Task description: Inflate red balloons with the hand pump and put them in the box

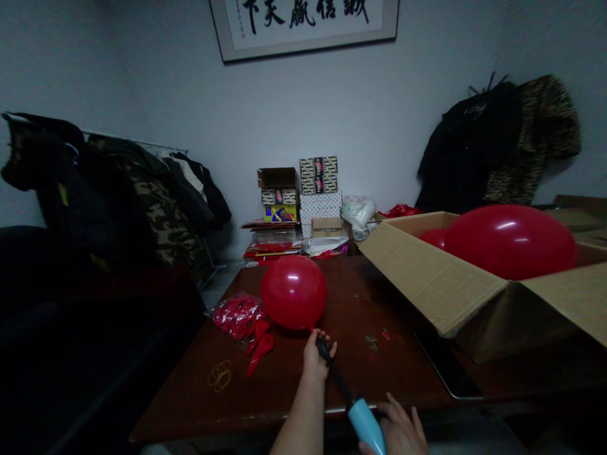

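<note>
**Red balloon (294, 292) blown up on a hand pump (349, 393)**

The balloon stands round and full over the far half of the surface (190, 404), its neck pointing down into your left hand (315, 357). That hand is closed around the neck and the pump's black nozzle, pinching them together with the fingers wrapped tight. The pump's black shaft runs down and to the right from there to its pale blue barrel (365, 424), which leaves the picture at the bottom edge. Your right hand (397, 431) sits at that barrel with its fingers spread. Its thumb lies low on the near side, but you can't tell whether the hand is truly gripping.

Just left of the balloon lies a clear bag of uninflated red balloons (237, 315), with two loose ones (259, 351) beside it. Below them is a small loop of yellow rubber bands (219, 376), and a few tiny coloured bands (372, 344) are scattered right of your left hand. To the right, an open cardboard box (441, 278) holds two more inflated red balloons (509, 242). Behind the surface are stacked patterned boxes (318, 196), with clothes hanging on a rack (156, 202) to the left and a framed calligraphy scroll (303, 25) on the wall above.
</note>
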Demonstrator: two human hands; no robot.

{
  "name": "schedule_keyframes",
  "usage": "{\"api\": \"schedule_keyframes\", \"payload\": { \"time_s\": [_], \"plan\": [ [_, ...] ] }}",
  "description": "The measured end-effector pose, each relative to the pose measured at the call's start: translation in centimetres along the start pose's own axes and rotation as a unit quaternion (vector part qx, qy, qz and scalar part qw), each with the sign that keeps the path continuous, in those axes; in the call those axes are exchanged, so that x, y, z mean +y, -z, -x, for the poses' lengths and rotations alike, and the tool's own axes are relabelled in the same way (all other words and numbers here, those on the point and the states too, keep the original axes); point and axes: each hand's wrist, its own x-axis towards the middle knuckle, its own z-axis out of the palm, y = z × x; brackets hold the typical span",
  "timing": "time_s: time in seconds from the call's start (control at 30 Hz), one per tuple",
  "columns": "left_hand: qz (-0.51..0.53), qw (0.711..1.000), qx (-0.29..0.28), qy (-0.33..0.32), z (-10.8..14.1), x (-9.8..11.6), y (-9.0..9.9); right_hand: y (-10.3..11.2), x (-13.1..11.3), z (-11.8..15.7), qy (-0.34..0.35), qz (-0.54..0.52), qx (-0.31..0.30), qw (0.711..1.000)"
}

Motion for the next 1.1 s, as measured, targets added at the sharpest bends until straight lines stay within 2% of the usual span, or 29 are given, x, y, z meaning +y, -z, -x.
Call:
{"api": "schedule_keyframes", "payload": {
  "time_s": [0.1, 0.23, 0.43, 0.57, 0.73, 0.87, 0.97, 1.1],
  "plan": [
    [0.028, 0.999, 0.007, 0.028, 0.1, 0.2, 0.1, 1.3, -1.3, -0.9, 0.018, -0.020, 0.002, 1.000],
    [0.012, 1.000, -0.025, 0.014, 0.2, -0.2, 0.2, 2.5, -3.0, -2.6, 0.014, -0.036, 0.027, 0.999],
    [-0.021, 0.998, -0.049, -0.038, 0.0, 0.2, -0.5, 2.8, -4.8, -6.1, -0.015, -0.055, 0.047, 0.997],
    [-0.051, 0.998, -0.032, -0.024, 0.1, 1.6, -1.1, 2.8, -5.5, -7.5, -0.013, -0.061, 0.053, 0.997],
    [-0.083, 0.995, -0.008, -0.055, -0.1, 2.7, -1.3, 2.5, -6.0, -7.4, -0.005, -0.061, 0.064, 0.996],
    [-0.068, 0.997, 0.016, -0.014, -0.4, 2.0, -0.5, 2.1, -5.6, -6.5, -0.006, -0.050, 0.058, 0.997],
    [-0.042, 0.999, -0.003, -0.003, -0.2, 1.3, -0.2, 2.0, -5.2, -6.1, -0.012, -0.044, 0.061, 0.997],
    [-0.016, 0.999, -0.039, -0.005, 0.3, 1.1, -0.6, 2.0, -5.1, -6.2, -0.018, -0.040, 0.063, 0.997]
  ]
}}
